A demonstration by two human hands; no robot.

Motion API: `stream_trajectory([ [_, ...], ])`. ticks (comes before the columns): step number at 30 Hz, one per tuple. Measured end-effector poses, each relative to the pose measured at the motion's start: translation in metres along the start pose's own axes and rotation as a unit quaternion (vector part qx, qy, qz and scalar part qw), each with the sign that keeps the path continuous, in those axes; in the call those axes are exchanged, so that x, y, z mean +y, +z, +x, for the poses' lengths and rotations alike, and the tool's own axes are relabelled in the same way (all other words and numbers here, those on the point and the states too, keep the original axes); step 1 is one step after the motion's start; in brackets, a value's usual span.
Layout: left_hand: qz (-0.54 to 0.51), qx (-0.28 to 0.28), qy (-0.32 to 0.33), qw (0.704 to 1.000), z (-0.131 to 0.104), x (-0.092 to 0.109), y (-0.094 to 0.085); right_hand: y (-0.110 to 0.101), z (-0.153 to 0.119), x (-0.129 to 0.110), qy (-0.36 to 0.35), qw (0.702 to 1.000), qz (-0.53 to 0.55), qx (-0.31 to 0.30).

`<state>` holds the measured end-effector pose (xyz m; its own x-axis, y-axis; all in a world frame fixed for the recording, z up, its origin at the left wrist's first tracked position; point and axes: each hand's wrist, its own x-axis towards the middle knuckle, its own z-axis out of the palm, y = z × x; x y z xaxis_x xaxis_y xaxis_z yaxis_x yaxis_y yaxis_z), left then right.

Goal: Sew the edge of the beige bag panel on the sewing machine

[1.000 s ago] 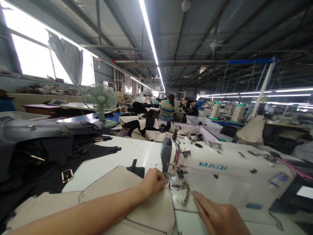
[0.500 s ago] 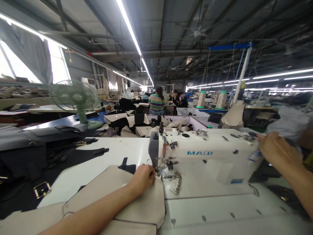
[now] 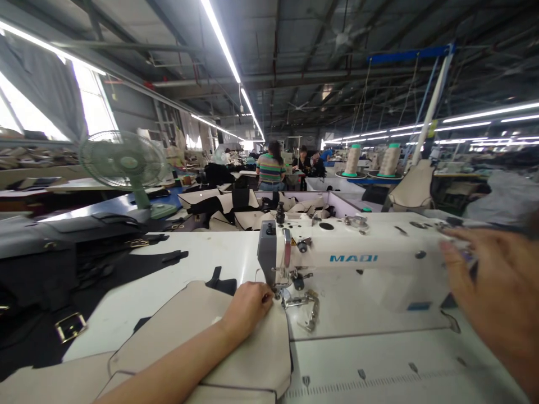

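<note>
Fingers curled, one left hand [image 3: 247, 307] rests on one beige panel [image 3: 189, 317], at the tabletop's [image 3: 202, 253] near side, beside one sewing machine [image 3: 366, 244]; any pinch is hidden. One right hand [image 3: 492, 275], blurred, its grip unclear, is at the machine's right end. Past the tabletop's far edge stand one fan [image 3: 126, 161] and two thread cones [image 3: 391, 160].

Sewing machine [image 3: 366, 247] on table [image 3: 202, 252], right of panel [image 3: 189, 308]; buckled goods [image 3: 96, 235] left of panel; bin [image 3: 343, 205], cut pieces [image 3: 246, 219] inside, behind machine; fan [image 3: 126, 163] behind goods, left of bin; thread cones [image 3: 351, 160] right of bin
</note>
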<state>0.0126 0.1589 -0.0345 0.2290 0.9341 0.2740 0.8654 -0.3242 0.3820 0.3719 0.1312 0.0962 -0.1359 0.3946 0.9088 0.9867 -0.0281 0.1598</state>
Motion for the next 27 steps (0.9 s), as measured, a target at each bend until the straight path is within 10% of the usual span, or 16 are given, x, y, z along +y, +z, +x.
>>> stream_trajectory([
  [4, 0.01, 0.005, -0.005, 1.0, -0.002, 0.002, -0.001, -0.005, -0.036, -0.069, -0.123, 0.965, 0.229, -0.033],
  [11, 0.016, 0.002, 0.006, 1.0, 0.0, 0.002, 0.0, 0.038, -0.087, -0.135, -0.136, 0.88, 0.364, -0.275],
  [18, 0.016, 0.002, 0.016, 1.0, 0.002, 0.001, 0.0, 0.079, -0.089, -0.173, 0.022, 0.799, 0.438, -0.411],
  [27, 0.042, 0.01, 0.029, 0.999, 0.004, -0.005, 0.009, 0.108, -0.09, -0.209, 0.117, 0.781, 0.444, -0.425],
])
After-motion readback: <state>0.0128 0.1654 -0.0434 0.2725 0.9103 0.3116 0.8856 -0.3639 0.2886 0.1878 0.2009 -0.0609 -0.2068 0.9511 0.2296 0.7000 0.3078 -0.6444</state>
